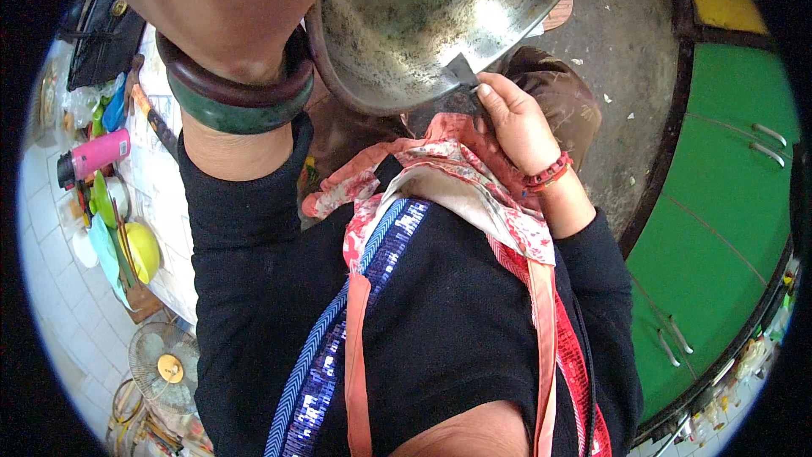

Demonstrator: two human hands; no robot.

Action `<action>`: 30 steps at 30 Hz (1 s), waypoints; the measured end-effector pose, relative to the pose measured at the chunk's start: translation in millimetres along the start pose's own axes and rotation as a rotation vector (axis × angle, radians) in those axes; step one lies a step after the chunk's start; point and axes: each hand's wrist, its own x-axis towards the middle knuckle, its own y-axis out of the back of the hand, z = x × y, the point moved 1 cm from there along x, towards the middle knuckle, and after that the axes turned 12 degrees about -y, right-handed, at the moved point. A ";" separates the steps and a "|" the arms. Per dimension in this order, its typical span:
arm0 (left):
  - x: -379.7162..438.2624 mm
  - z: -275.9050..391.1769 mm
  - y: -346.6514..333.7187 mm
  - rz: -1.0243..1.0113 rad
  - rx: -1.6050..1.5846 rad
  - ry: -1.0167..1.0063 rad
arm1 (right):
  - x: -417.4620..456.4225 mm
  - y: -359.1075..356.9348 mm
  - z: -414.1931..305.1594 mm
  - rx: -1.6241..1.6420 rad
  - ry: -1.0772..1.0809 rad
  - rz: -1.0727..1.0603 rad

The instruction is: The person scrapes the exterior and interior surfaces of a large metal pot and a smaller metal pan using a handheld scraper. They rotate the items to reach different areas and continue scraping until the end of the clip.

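A large metal bowl or pan, shiny with dark speckled stains inside, is tilted in front of me at the top of the view. My right hand pinches a small flat dark piece, perhaps a scraper or pad, against the lower right part of the bowl's rim. My left hand and forearm are large at the upper left, close to the camera, with dark red and green bangles on the wrist. The fingers of that hand are cut off or hidden, so its hold cannot be told. A floral apron lies bunched at my lap.
Green cabinet doors with metal handles stand at the right. At the left, a white surface is beside a pink bottle, a yellow-green bowl and a hammer-like tool. A fan stands lower left. Small scraps lie on the floor.
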 end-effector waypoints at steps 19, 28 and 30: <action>4.1 -0.5 0.1 0.014 -0.046 -0.006 | -17.0 -13.6 -16.1 -0.067 -0.075 -0.228; 9.1 -3.9 1.1 0.023 -0.084 -0.012 | 4.1 11.2 -23.9 -1.284 0.438 0.417; 11.2 -4.1 -0.9 0.010 -0.094 -0.018 | 11.9 4.3 -30.3 -1.363 0.441 0.404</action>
